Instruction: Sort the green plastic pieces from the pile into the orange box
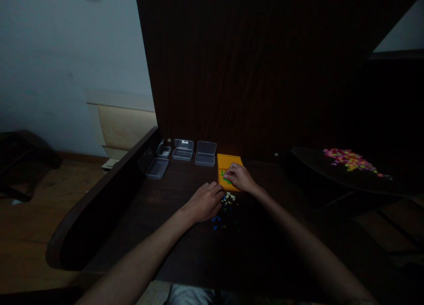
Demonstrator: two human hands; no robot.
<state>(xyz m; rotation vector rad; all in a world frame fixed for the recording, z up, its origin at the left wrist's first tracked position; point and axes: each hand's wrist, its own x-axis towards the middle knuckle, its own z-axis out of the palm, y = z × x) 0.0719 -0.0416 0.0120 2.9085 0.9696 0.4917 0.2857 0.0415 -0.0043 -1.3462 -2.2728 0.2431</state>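
Note:
An open yellow box [229, 159] with its lid folded back sits on the dark wooden desk, with small green pieces [226, 176] in its near half. My right hand [241, 178] reaches over the box, thumb and fingers pinched together at the green pieces; whatever is between the fingertips is too small to make out. At the box's near left corner, my left hand [206, 201] rests with fingers curled, and its fingertips are partly hidden. Beside it lie loose cream pieces [229, 197], and nearer to me are small blue pieces [216, 220] and some dark ones.
Several clear plastic boxes with open lids, one a clear case [205, 158], line the back left of the desk. A raised side panel [99, 208] bounds the left. At right, a dark round surface [311, 163] bears a heap of multicoloured pieces [351, 159].

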